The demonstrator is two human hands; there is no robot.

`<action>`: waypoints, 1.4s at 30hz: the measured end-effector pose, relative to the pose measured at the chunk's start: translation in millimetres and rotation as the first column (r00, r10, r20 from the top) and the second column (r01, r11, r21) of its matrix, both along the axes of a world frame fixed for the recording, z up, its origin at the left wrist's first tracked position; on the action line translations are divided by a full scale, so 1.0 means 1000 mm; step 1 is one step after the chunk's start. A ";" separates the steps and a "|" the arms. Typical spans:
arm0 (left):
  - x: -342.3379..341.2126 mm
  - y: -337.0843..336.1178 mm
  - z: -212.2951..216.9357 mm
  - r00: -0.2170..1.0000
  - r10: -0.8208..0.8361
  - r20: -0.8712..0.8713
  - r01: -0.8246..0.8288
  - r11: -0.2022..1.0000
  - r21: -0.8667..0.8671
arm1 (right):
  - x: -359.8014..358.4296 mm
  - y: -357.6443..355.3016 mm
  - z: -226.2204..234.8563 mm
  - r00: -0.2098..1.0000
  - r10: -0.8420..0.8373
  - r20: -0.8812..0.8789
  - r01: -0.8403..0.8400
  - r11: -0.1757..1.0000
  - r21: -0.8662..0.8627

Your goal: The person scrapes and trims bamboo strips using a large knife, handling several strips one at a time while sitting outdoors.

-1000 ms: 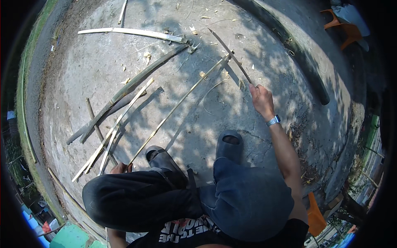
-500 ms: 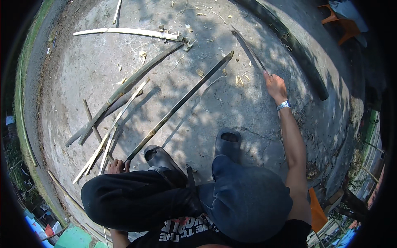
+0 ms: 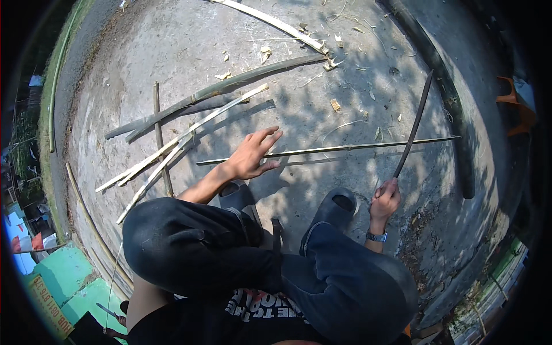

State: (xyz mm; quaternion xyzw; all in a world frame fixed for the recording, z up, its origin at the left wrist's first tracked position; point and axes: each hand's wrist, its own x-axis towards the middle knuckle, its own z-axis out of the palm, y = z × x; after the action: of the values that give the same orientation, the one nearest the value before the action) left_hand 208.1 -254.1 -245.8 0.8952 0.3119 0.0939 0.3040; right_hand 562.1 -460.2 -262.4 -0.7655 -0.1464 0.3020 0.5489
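Note:
My left hand [image 3: 253,154] is spread with its fingers apart, over a long narrow bamboo strip [image 3: 351,147]. The strip runs across the concrete from beside my left wrist to the dark pole on the right. In my right hand [image 3: 384,201] is the handle of a machete [image 3: 415,126]. Its long dark blade points up and away, crossing over the strip in view. Whether my left fingers touch the strip, I cannot tell.
Split bamboo pieces [image 3: 207,92] and pale strips [image 3: 155,158] lie crossed at the left. Another pale strip [image 3: 276,23] lies far ahead, among wood chips [image 3: 265,53]. A thick dark pole [image 3: 460,144] lies at the right, near an orange chair [image 3: 520,123]. My sandalled feet [image 3: 336,213] stand close by.
The bamboo strip has gone from slanting beside my left knee to lying nearly crosswise. My left hand has let go and moved forward; my right hand drew the machete nearer. The view has shifted.

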 end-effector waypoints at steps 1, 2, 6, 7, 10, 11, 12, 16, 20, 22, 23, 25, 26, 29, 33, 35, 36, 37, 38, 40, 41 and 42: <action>0.004 0.015 -0.002 0.998 -0.015 -0.055 0.021 0.994 0.104 | -0.002 -0.003 0.008 0.999 0.038 0.031 -0.037 0.998 -0.041; -0.004 0.031 -0.006 0.984 0.161 -0.079 -0.141 0.968 0.207 | -0.005 -0.007 0.013 0.995 0.077 0.061 -0.072 0.994 -0.083; -0.098 0.087 -0.058 0.813 0.554 -0.179 -0.454 0.796 0.400 | -0.016 -0.027 0.023 0.912 0.265 0.313 -0.191 0.950 -0.248; -0.125 0.089 -0.067 0.774 0.580 -0.252 -0.475 0.796 0.374 | -0.021 -0.032 0.021 0.912 0.265 0.313 -0.194 0.951 -0.240; -0.155 0.086 -0.067 0.833 0.487 -0.261 -0.398 0.857 0.328 | -0.024 -0.052 -0.001 0.939 0.295 0.177 -0.242 0.932 -0.271; -0.161 0.084 -0.058 0.832 0.514 -0.210 -0.458 0.849 0.262 | -0.024 -0.050 -0.012 0.938 0.296 0.182 -0.244 0.934 -0.263; -0.148 0.085 -0.047 0.833 0.549 -0.072 -0.508 0.809 0.295 | -0.026 -0.053 -0.015 0.899 0.347 0.268 -0.269 0.919 -0.287; -0.097 0.108 0.020 0.819 0.573 -0.033 -0.525 0.770 0.363 | -0.022 -0.043 -0.037 0.892 0.350 0.287 -0.242 0.904 -0.351; -0.064 0.078 0.022 0.852 0.221 -0.475 -0.073 0.948 0.309 | -0.022 0.007 -0.032 0.957 0.266 0.118 -0.249 0.958 -0.142; -0.071 0.041 -0.040 0.863 0.155 -0.480 -0.077 0.981 0.177 | -0.028 0.027 -0.007 0.977 0.215 0.007 -0.214 0.974 -0.076; -0.075 0.024 -0.067 0.874 0.171 -0.455 -0.111 0.982 0.156 | -0.029 0.031 0.002 0.981 0.168 -0.093 -0.170 0.985 -0.014; -0.082 0.005 -0.095 0.909 0.188 -0.372 -0.099 0.965 0.244 | -0.030 0.027 0.007 0.985 0.134 -0.107 -0.131 0.991 0.031; -0.090 0.001 -0.094 0.928 0.207 -0.310 -0.161 0.973 0.168 | -0.029 0.024 0.008 0.984 0.123 -0.129 -0.114 0.991 0.077; -0.106 0.001 -0.067 0.937 0.291 -0.193 -0.256 0.949 0.187 | -0.024 -0.007 0.024 0.995 0.096 -0.041 -0.092 0.992 0.087; -0.077 0.068 0.030 0.993 -0.014 -0.120 0.035 0.984 0.177 | -0.017 -0.049 0.064 0.991 -0.058 -0.117 0.085 0.967 0.240; -0.042 0.104 0.082 0.958 -0.234 -0.164 0.266 0.939 0.217 | -0.017 -0.043 0.097 0.992 -0.055 -0.111 0.090 0.936 0.340; -0.007 0.114 0.098 0.930 -0.317 -0.187 0.353 0.912 0.209 | -0.015 -0.040 0.109 0.993 -0.042 -0.110 0.077 0.938 0.338; 0.033 0.122 0.105 0.883 -0.446 -0.146 0.467 0.862 0.195 | -0.014 -0.036 0.120 0.996 -0.064 -0.055 0.080 0.927 0.367; 0.085 0.122 0.117 0.824 -0.517 -0.232 0.553 0.823 0.131 | -0.008 -0.035 0.130 0.995 -0.100 0.013 0.086 0.914 0.396; 0.183 0.111 0.131 0.695 -0.657 -0.292 0.698 0.714 0.057 | -0.007 -0.024 0.135 0.997 -0.082 -0.007 0.077 0.902 0.424; 0.233 0.099 0.150 0.629 -0.694 -0.350 0.735 0.678 -0.024 | -0.009 -0.019 0.139 0.996 -0.089 -0.017 0.087 0.888 0.451; 0.283 0.092 0.134 0.583 -0.760 -0.287 0.802 0.595 0.053 | -0.013 -0.014 0.142 0.997 -0.080 -0.004 0.073 0.894 0.441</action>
State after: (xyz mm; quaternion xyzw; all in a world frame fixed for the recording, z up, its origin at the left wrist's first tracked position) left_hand 490.9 -162.4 -111.7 0.9682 -0.0911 -0.1290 0.1943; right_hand 549.3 -474.2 -119.9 -0.6287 -0.1848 0.2336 0.7183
